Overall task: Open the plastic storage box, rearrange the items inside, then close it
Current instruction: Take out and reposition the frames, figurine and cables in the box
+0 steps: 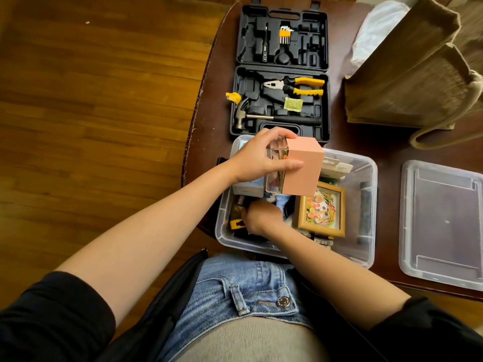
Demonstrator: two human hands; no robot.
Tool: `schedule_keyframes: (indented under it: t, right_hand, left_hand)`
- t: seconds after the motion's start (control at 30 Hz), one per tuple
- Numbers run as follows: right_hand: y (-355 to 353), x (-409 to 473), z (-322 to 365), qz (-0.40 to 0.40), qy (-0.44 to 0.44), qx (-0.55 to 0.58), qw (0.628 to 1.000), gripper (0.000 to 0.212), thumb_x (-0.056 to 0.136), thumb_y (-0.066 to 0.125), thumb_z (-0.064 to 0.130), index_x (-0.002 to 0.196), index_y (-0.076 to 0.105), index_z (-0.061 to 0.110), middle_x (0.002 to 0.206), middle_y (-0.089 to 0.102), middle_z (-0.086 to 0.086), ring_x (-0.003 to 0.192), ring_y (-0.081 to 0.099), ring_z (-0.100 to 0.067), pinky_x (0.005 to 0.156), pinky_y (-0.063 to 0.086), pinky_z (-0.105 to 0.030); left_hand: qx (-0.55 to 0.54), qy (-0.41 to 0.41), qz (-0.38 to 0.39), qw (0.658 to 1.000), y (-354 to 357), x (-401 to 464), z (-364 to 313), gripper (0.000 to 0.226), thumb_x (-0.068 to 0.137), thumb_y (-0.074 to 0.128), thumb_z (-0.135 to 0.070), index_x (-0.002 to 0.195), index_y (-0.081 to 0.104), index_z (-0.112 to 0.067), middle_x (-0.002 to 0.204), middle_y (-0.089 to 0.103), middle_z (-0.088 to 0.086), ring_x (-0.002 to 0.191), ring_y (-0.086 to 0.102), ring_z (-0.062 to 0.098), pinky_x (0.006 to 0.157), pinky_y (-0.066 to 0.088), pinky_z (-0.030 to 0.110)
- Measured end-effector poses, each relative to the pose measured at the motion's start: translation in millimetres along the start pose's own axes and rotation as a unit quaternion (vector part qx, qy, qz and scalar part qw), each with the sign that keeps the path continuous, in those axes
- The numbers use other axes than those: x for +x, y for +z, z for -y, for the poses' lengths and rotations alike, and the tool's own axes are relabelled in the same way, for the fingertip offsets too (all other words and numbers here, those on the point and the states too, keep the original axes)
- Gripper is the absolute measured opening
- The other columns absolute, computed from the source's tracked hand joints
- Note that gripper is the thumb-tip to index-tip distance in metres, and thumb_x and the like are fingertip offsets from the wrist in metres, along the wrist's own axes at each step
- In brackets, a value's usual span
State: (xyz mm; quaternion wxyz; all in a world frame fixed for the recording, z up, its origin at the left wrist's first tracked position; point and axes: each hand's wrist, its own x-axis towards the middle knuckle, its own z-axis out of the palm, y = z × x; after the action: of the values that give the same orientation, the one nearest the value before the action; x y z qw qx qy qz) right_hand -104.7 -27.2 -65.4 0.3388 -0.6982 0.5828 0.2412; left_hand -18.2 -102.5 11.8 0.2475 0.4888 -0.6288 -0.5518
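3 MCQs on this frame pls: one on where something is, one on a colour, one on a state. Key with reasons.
1. Where does the clear lid lie?
A. on the storage box
B. on the table, right of the storage box
C. on the floor

2. What colour are the pliers' handles?
A. yellow and black
B. red
C. blue

3. What is the left hand doing?
A. resting flat on the table
B. hanging idle
C. holding a pink box above the storage box

Key: 1 B, the lid sits on the dark table beside the open storage box. 2 A, seen in the open tool case. 3 C, fingers wrap the pink box.
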Motion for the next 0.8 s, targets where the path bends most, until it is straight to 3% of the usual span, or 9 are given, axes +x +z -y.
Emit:
schedule_keyframes:
  t: [0.23, 0.33, 0.47, 0.63, 0.73, 0.8]
  right_hand:
    - [7.0, -12.9, -26.1, -0.15, 0.046, 0.041, 0.987, 0.023, 0.094, 0.044, 0.014, 0.114, 0.056, 0.011, 0.105, 0.066, -0.012, 0.095, 0.063, -0.031, 0.063, 0.039, -0.027]
    - [7.8, -8.7, -21.7, -0.127, 0.067, 0.072, 0.987, 0.021, 0.095, 0.046, 0.017, 0.111, 0.059, 0.013, 0.105, 0.066, -0.009, 0.096, 0.062, -0.029, 0.063, 0.04, -0.026]
    - [5.0, 7.1, -6.8, -0.103, 0.12, 0.229, 0.961, 0.026, 0.09, 0.055, 0.036, 0.103, 0.061, 0.014, 0.104, 0.066, -0.007, 0.097, 0.062, -0.028, 0.066, 0.04, -0.029]
    - [2.6, 24.7, 15.2, -0.02, 0.131, 0.319, 0.938, 0.027, 0.096, 0.039, 0.03, 0.107, 0.058, 0.014, 0.11, 0.064, -0.011, 0.096, 0.061, -0.031, 0.07, 0.044, -0.034]
    - [5.7, 26.6, 20.8, -0.031, 0.157, 0.323, 0.933, 0.034, 0.095, 0.038, 0.031, 0.117, 0.056, 0.013, 0.116, 0.062, -0.012, 0.105, 0.059, -0.031, 0.084, 0.048, -0.038]
    - [9.1, 26.6, 24.5, -0.057, 0.166, 0.312, 0.934, 0.039, 0.095, 0.035, 0.034, 0.124, 0.053, 0.014, 0.122, 0.059, -0.012, 0.112, 0.055, -0.031, 0.095, 0.046, -0.041]
  left_hand:
    - [0.001, 0.002, -0.001, 1.0, 0.2, 0.1, 0.6, 0.05, 0.079, 0.075, -0.033, 0.123, 0.051, -0.026, 0.128, 0.048, 0.003, 0.118, 0.049, 0.013, 0.102, 0.041, 0.028]
    - [-0.002, 0.001, -0.002, 1.0, 0.6, 0.1, -0.4, 0.051, 0.08, 0.075, -0.032, 0.124, 0.051, -0.024, 0.128, 0.048, 0.003, 0.117, 0.049, 0.011, 0.098, 0.04, 0.022]
    - [-0.02, -0.005, -0.006, 1.0, 0.6, -0.7, -1.7, 0.05, 0.08, 0.075, -0.03, 0.123, 0.051, -0.023, 0.127, 0.048, 0.001, 0.114, 0.05, 0.005, 0.093, 0.04, 0.014]
    - [-0.018, -0.008, -0.01, 1.0, 1.1, -0.8, -1.5, 0.05, 0.079, 0.075, -0.031, 0.123, 0.051, -0.025, 0.127, 0.048, 0.001, 0.111, 0.049, 0.001, 0.089, 0.039, 0.008]
    - [-0.017, -0.012, -0.01, 1.0, 0.7, -0.3, -0.8, 0.049, 0.079, 0.075, -0.033, 0.121, 0.05, -0.029, 0.127, 0.047, 0.0, 0.109, 0.048, -0.002, 0.084, 0.038, 0.005]
    - [-0.019, -0.013, -0.009, 1.0, 0.6, 0.2, -0.9, 0.049, 0.079, 0.075, -0.034, 0.12, 0.05, -0.03, 0.127, 0.047, 0.0, 0.113, 0.048, 0.004, 0.088, 0.037, 0.01]
